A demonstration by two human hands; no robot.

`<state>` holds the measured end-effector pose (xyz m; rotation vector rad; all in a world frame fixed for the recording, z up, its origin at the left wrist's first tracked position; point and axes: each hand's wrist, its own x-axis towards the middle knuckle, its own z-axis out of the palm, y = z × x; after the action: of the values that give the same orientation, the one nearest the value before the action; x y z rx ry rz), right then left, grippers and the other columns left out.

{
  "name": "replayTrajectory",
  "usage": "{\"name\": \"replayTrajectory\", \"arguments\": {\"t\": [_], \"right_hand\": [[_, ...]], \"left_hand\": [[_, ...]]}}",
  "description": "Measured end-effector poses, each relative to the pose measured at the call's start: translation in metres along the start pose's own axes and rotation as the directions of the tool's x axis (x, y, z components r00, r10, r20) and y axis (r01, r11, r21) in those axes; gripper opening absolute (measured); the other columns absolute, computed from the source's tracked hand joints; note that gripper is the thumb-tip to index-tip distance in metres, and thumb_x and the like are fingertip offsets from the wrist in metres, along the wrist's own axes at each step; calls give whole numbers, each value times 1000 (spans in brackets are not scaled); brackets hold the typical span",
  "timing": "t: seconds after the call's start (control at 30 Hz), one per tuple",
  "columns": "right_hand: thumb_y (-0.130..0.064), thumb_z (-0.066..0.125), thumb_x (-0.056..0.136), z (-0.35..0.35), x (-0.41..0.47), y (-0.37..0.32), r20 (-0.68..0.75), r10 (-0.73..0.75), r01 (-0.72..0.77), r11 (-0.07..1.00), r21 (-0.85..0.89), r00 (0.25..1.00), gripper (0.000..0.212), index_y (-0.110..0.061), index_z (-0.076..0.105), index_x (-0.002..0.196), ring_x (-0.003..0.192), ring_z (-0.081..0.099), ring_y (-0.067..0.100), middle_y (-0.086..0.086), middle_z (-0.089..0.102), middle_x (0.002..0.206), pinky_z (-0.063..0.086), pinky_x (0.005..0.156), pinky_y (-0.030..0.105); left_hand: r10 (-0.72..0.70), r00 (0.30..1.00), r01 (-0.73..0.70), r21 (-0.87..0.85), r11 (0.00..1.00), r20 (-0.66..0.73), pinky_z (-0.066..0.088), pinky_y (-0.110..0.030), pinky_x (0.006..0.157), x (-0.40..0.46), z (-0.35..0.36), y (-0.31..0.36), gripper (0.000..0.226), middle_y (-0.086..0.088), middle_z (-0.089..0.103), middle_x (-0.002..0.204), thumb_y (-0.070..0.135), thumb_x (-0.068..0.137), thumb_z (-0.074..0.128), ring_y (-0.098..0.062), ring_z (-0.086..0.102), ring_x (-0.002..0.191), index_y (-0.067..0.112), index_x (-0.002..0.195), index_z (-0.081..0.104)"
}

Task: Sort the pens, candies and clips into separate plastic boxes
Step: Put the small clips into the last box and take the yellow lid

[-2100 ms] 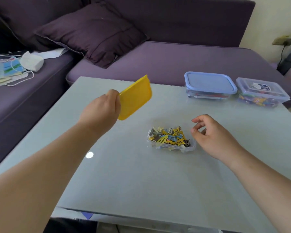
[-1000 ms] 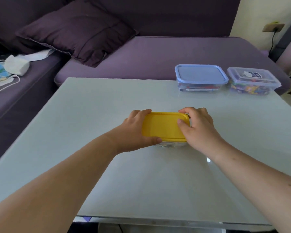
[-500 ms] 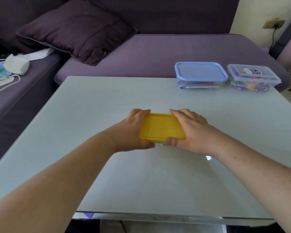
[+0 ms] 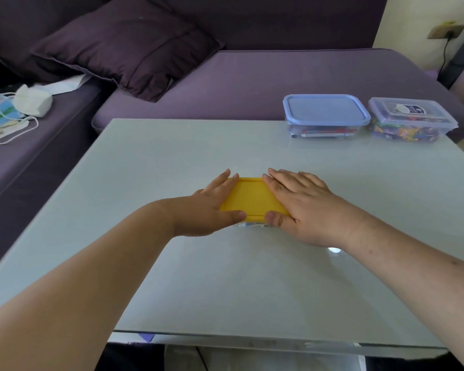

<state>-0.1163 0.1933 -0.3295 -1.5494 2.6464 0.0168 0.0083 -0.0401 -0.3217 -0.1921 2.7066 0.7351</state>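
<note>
Now both hands lie flat on the yellow lid (image 4: 252, 198) of a small clear box (image 4: 248, 224) near the middle of the pale glass table (image 4: 225, 277). The left hand (image 4: 212, 207) covers the lid's left edge, fingers straight and pointing away, thumb laid along the near rim. The right hand (image 4: 303, 207) spreads over the right part of the lid, fingers extended, thumb pressed at the near edge close to the left thumb. Neither hand curls around anything; both press down with open palms. Only a sliver of the box shows beneath the lid, so its contents cannot be made out. At the far right of the table stand two closed boxes just beside each other: one with a blue lid (image 4: 326, 108) holding pens (image 4: 322, 132), and one with a clear lid (image 4: 411, 112) holding colourful candies (image 4: 402, 133). A purple sofa (image 4: 252, 76) with a dark cushion (image 4: 129, 46) lies beyond the table.
</note>
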Motion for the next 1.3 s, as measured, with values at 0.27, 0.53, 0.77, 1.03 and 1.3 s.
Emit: {"name": "replayTrajectory", "arguments": {"t": [0.27, 0.53, 0.77, 1.03, 1.3], "right_hand": [[-80, 6, 88, 0, -1, -8, -6, 51, -51, 997, 57, 999, 93, -27, -3, 164, 157, -6, 11, -6, -7, 172, -3, 127, 35], [-42, 40, 106, 10, 1, 3, -82, 71, -26, 889, 458, 994, 66, -25, 15, 164, 155, -4, 1, -12, 2, 171, 3, 128, 33], [-51, 31, 106, 36, -8, 35, -136, 380, -255, 806, 534, 915, 64, -26, 17, 163, 157, 5, 8, -7, 8, 171, 7, 126, 33], [-50, 58, 88, 38, -21, 132, -247, 619, -532, 776, 338, 745, 73, -25, 38, 154, 153, 20, 16, -2, 26, 166, 16, 123, 40], [-51, 61, 80, 33, 15, 192, -350, 705, -632, 708, 315, 617, 87, -30, 26, 156, 154, 14, 26, 6, 23, 166, 14, 123, 49]], "left_hand": [[-25, 994, 56, 292, 955, -110, 10, -46, 124, -2, 8, 14, 72, 9, -21, 166, 62, 102, 19, -22, 3, 155, 32, 159, -14], [164, 942, -25, 426, 904, -293, -5, -39, 124, -10, 52, 61, 75, 1, -7, 169, 53, 101, 31, -20, -6, 155, 24, 161, -2], [103, 930, 87, 484, 871, -353, 1, -43, 125, 9, 54, 58, 81, 2, -5, 169, 68, 96, 28, -22, -4, 155, 29, 161, -1], [11, 908, 181, 415, 891, -419, 6, -44, 125, 82, 9, 49, 80, 4, 6, 169, 70, 94, 34, -22, 7, 155, 31, 160, 11], [0, 874, 243, 438, 866, -487, 12, -45, 124, 159, -23, 26, 84, 4, 14, 168, 78, 88, 24, -24, 15, 153, 33, 159, 16]]}}
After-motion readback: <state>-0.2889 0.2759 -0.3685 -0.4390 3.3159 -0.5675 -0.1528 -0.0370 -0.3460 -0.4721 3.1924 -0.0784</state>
